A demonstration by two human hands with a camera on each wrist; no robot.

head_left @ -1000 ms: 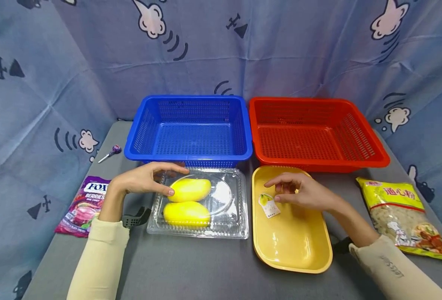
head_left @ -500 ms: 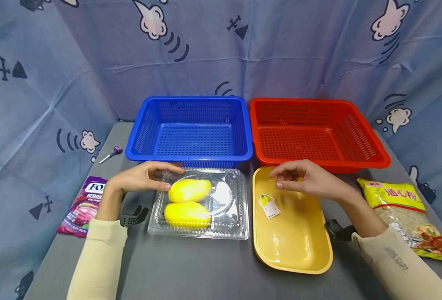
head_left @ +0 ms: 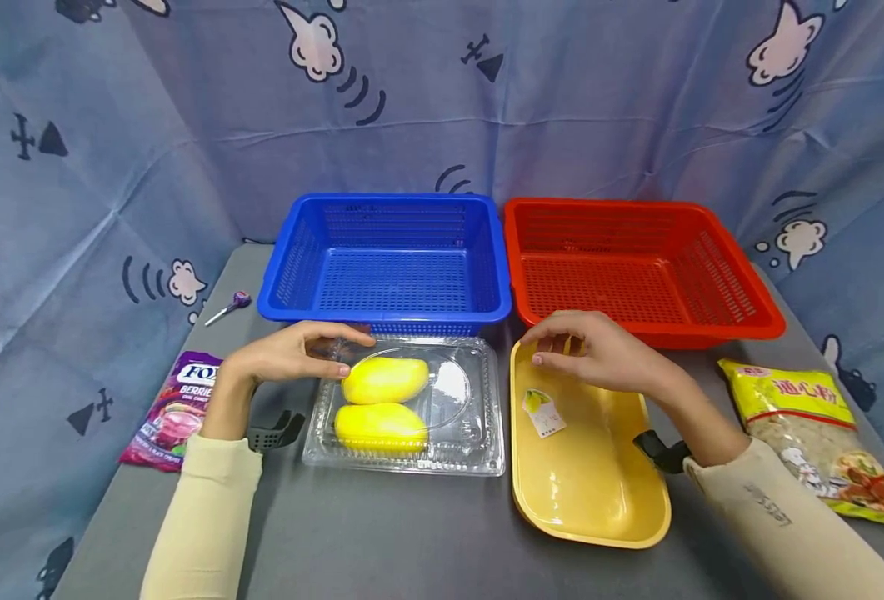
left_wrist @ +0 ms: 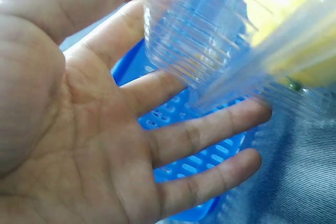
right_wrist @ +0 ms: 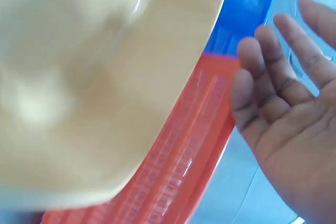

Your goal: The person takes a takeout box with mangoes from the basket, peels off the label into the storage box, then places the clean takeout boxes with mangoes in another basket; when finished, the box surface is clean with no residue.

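Note:
My left hand point(head_left: 284, 357) is at the back left corner of a clear plastic clamshell box point(head_left: 462, 446), thumb and forefinger spread about that corner. Inside the box lie two yellow, mango-shaped fruits point(head_left: 384, 380). The left wrist view shows the left fingers point(left_wrist: 202, 132) straight and spread beside the ribbed plastic; the contact is hard to make out. My right hand point(head_left: 599, 354) hovers over the far end of a yellow plastic basin point(head_left: 587, 492), its fingers loosely bent. In the right wrist view nothing lies between the fingers of the right hand point(right_wrist: 302, 108).
Behind stand a blue basket point(head_left: 389, 279) and a red basket point(head_left: 599, 283). A purple candy bag point(head_left: 175, 412) and a lollipop point(head_left: 229, 307) lie left, a yellow pasta bag point(head_left: 820, 437) right. A small printed tag point(head_left: 544, 412) is in the basin. A patterned curtain point(head_left: 442, 100) encloses the table.
The right hand has drawn back from near the tag toward the basin's far rim. The left hand stays at the box corner, and the box has not visibly moved.

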